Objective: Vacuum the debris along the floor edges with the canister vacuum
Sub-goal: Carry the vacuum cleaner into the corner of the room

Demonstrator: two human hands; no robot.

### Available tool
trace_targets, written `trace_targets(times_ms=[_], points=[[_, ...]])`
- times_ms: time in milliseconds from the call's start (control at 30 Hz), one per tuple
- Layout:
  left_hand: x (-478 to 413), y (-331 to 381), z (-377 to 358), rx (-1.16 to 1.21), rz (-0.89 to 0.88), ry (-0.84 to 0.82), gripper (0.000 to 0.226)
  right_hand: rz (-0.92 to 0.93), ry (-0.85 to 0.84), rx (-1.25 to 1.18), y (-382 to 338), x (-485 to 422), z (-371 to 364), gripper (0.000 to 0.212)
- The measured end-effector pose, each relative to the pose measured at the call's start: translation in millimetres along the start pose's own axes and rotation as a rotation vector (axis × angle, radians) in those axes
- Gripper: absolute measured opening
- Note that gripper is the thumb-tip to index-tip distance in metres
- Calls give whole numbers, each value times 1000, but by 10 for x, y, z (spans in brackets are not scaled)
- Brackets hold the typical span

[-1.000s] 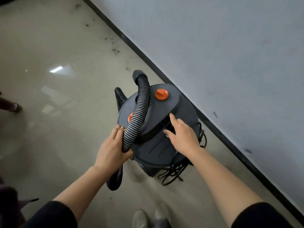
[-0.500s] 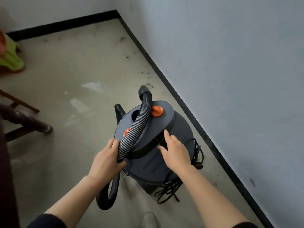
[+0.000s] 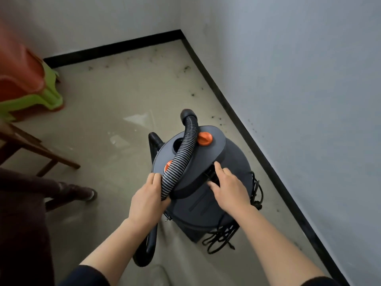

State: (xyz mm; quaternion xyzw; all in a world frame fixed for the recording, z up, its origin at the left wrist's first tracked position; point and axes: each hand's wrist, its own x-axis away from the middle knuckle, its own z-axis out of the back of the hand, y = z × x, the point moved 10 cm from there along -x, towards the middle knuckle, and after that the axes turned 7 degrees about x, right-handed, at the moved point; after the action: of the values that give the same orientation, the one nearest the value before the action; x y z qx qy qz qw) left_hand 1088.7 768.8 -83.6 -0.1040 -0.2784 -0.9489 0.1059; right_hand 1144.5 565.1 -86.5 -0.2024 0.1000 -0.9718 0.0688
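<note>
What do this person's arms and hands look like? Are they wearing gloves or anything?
No gloves: the left hand and right hand are bare, with no ring or watch visible. A dark left sleeve and right sleeve begin only near the elbows, at the picture's bottom edge.

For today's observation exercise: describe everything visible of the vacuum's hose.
The hose is ribbed, black and grey, apparently plastic. It lies draped across the canister vacuum's lid, beside an orange knob, its black cuff overhanging the far rim. The left hand grips its near part; below, a black length curves towards the floor.
</note>
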Motion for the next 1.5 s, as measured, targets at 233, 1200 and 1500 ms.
trace_targets(times_ms=[233, 1200, 1500], points=[[-1078, -432, 610, 1, 40, 22, 39, 55, 3, 25, -742, -1127, 289, 65], [-5121, -2012, 2838, 3, -13, 55, 44, 11, 19, -30, -3430, -4763, 1157, 67], [-5535, -2088, 3006, -19, -33, 52, 39, 31, -17, 11, -3595, -5075, 1223, 73]])
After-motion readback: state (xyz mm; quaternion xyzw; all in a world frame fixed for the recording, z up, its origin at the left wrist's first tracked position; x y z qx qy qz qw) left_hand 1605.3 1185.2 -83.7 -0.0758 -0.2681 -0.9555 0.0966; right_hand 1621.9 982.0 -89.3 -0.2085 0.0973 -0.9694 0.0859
